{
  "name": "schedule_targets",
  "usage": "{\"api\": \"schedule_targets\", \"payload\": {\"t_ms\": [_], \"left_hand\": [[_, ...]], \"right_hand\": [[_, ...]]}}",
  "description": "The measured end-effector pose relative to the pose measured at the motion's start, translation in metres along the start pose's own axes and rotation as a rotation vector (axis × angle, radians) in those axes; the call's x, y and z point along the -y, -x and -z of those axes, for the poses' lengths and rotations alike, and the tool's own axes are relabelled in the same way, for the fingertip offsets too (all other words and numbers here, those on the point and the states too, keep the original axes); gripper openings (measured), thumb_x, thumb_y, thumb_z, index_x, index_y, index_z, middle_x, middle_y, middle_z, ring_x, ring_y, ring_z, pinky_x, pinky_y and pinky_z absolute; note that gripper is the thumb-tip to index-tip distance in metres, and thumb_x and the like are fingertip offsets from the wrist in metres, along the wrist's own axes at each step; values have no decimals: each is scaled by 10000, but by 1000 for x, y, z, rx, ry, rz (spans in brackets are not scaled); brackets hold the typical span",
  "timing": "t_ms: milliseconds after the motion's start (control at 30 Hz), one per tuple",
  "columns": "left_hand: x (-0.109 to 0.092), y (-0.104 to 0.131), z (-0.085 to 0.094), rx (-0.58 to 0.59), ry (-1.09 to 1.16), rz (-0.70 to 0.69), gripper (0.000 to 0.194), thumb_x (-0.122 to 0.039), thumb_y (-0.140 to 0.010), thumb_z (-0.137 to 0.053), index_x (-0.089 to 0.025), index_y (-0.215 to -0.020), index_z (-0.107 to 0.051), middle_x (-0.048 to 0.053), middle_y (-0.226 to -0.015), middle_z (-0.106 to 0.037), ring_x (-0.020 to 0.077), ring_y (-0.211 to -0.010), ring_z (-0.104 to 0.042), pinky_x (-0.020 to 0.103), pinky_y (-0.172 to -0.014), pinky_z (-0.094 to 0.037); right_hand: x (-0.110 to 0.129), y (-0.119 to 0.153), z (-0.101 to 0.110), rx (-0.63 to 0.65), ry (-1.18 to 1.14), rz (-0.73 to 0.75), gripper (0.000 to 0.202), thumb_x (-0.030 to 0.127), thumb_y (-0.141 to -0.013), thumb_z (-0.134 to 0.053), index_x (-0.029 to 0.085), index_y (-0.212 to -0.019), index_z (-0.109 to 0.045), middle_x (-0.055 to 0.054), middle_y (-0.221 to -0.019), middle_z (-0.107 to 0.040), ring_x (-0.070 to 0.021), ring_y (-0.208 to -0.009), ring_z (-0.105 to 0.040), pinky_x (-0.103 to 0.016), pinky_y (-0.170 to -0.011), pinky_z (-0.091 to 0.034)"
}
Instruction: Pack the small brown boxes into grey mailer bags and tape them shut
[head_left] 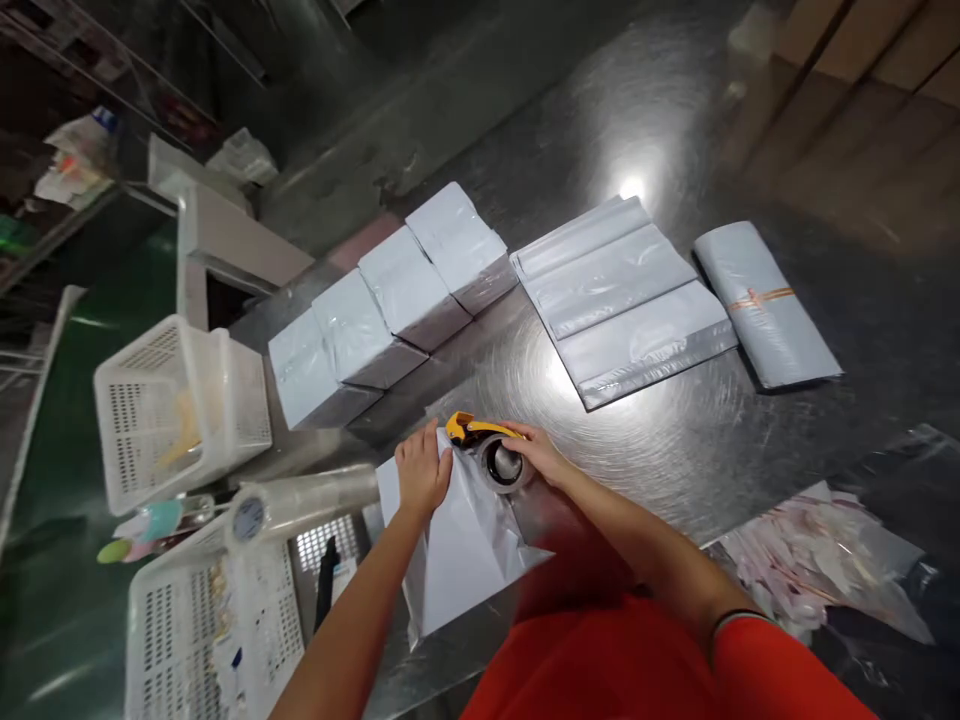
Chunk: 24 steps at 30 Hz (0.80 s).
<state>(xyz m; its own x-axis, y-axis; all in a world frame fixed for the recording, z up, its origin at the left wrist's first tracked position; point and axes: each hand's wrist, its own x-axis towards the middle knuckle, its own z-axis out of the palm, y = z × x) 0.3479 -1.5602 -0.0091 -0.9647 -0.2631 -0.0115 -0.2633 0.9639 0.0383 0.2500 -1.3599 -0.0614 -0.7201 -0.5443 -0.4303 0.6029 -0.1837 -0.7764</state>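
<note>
A smooth white plastic mailing bag (469,550), creased and pulled into angular folds, lies at the near edge of a brushed, shiny metal table (637,480). The left hand (424,470) is open and palm down on the bag's far end, thumb spread from the fingers. The right hand (536,452) is closed around the curved yellow plastic handle of a tape dispenser (480,428), which carries a round roll of tape (506,463) at the bag's right side. Toward the far left edge stands a slanting row of four boxy white parcels (394,300). Flat, glossy bags (626,290) overlap right of them, beside a folded bundle (769,305) tied with orange string. Perforated white plastic baskets (150,425) sit at the left.
</note>
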Motion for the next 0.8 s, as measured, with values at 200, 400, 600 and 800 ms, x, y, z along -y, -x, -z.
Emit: {"api": "schedule_targets", "payload": {"t_ms": [200,400,600,800], "left_hand": [[0,1,0,-6,-20,50,573,-363,-954,-321,-38,-1417,-413,232,-1288,-582,350,-1133,-528,483,-969,-365],[0,4,2,24,-74,167,591,-362,-940,-335,-34,-1426,-408,240,-1247,-589,370,-1120,-534,486,-959,-381],[5,-2,3,11,-91,178,632,-366,-937,-328,-6,-1454,-374,263,-1232,-578,387,-1127,-530,516,-962,-396],[-43,50,35,-143,-27,-566,423,-320,-935,-435,-86,-1247,-600,228,-1202,-619,351,-1186,-515,571,-1070,-319]], "right_hand": [[-8,3,-3,93,55,15,510,400,-714,-743,222,-1191,-706,-58,-1284,-675,-284,-1248,-576,-480,-1152,-341],[-8,7,5,180,76,-56,501,363,-709,-735,225,-1190,-706,-52,-1287,-671,-286,-1264,-562,-473,-1149,-345],[-6,75,50,217,116,-113,487,350,-747,-717,237,-1220,-693,-39,-1277,-677,-280,-1230,-582,-461,-1133,-363],[-7,59,53,258,35,-206,510,353,-669,-751,182,-1149,-726,-52,-1111,-736,-250,-1049,-658,-425,-1045,-447]]}}
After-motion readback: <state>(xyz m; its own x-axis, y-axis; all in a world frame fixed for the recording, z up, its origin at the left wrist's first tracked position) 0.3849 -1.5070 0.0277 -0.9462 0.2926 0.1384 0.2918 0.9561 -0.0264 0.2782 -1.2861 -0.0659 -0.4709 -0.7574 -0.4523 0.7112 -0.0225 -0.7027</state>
